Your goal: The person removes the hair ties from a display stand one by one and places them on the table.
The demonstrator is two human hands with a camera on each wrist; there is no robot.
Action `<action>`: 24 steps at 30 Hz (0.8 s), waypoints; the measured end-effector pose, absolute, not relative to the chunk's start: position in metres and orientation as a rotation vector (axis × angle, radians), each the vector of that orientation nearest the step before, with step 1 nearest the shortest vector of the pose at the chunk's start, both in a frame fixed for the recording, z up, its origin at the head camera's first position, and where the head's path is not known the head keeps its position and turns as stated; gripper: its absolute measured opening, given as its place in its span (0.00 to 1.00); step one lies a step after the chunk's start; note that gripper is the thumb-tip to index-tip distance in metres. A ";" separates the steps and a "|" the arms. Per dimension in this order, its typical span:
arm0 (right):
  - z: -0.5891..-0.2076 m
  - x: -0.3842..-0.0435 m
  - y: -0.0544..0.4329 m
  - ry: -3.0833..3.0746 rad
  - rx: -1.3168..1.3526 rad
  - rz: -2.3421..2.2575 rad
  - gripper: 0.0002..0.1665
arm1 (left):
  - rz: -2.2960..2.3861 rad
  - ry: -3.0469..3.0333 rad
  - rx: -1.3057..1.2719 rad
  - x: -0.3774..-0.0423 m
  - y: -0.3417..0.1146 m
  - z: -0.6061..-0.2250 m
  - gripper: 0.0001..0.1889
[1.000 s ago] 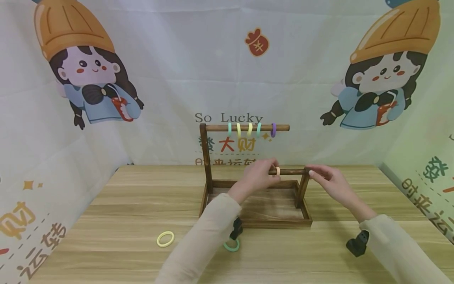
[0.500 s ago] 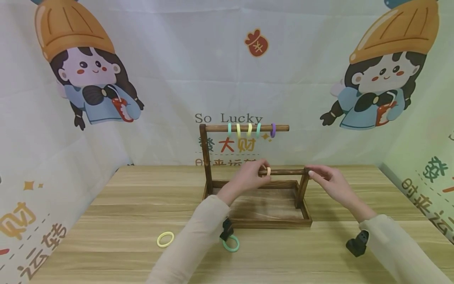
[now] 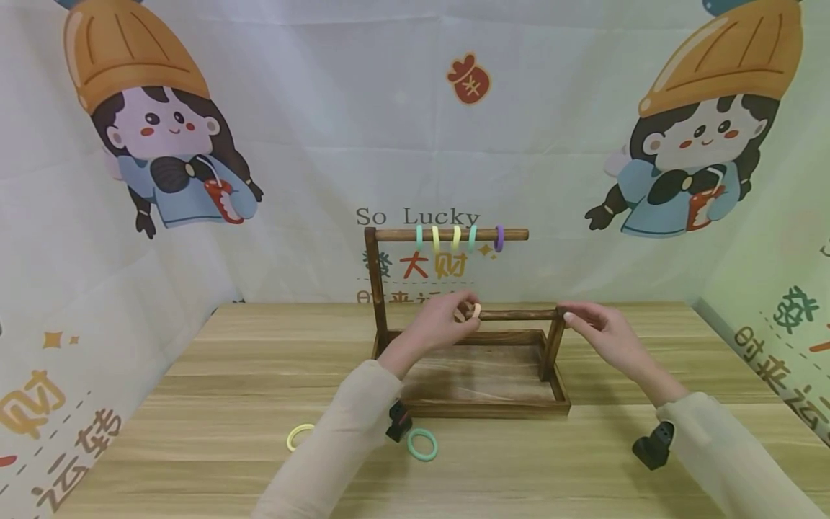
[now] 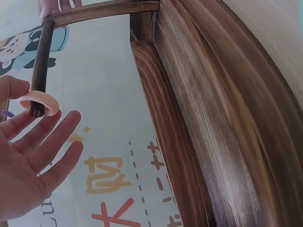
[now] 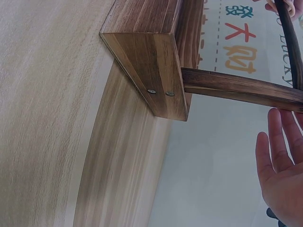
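Observation:
A peach ring (image 4: 46,101) encircles the free tip of the lower wooden rod (image 3: 519,315). My left hand (image 3: 442,321) pinches this ring between thumb and index finger; in the left wrist view its other fingers spread out below the rod end. Over at the right, my right hand (image 3: 603,328) touches the top of the short post (image 3: 552,347), where the lower rod joins it. In the right wrist view its visible fingers lie nearly straight against the post's outer end. Both belong to a dark wooden rack with a tray base (image 3: 499,409).
Several rings in green, yellow and purple (image 3: 499,238) hang on the rack's upper rod (image 3: 515,234). A green ring (image 3: 423,445) lies on the table (image 3: 532,468) before the tray. Partly behind the left sleeve is a yellow ring (image 3: 297,436). A printed cloth (image 3: 415,130) stands behind.
My left hand has slid the peach ring leftward along the lower rod to its free tip. The right hand stays at the short post.

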State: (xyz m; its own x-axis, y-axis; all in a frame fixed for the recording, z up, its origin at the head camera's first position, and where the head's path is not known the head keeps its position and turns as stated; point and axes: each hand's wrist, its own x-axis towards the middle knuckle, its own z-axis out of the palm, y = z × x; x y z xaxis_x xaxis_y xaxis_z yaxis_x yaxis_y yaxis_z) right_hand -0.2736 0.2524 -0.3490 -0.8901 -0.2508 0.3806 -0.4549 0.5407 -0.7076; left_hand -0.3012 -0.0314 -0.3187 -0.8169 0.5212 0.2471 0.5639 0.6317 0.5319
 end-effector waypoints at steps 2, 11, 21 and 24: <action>-0.348 -0.273 0.252 -2.544 0.595 1.271 0.21 | -0.945 -2.773 -0.923 -0.301 -0.034 -0.319 0.15; -0.348 -0.271 0.251 -2.556 0.585 1.267 0.22 | -1.027 -2.732 -0.864 -0.301 -0.047 -0.322 0.16; -0.346 -0.270 0.250 -2.539 0.604 1.281 0.22 | -1.053 -2.661 -0.850 -0.298 -0.060 -0.331 0.15; -0.346 -0.270 0.250 -2.530 0.608 1.280 0.21 | -1.051 -2.635 -0.879 -0.296 -0.063 -0.334 0.14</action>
State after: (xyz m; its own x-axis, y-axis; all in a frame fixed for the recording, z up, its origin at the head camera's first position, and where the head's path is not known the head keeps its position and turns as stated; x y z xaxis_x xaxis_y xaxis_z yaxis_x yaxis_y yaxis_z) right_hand -0.2700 0.2500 -0.3457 -0.8841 -0.2549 0.3916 -0.4665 0.5293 -0.7087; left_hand -0.2958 -0.0634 -0.3343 -0.8115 0.4610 0.3591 0.5816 0.5775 0.5729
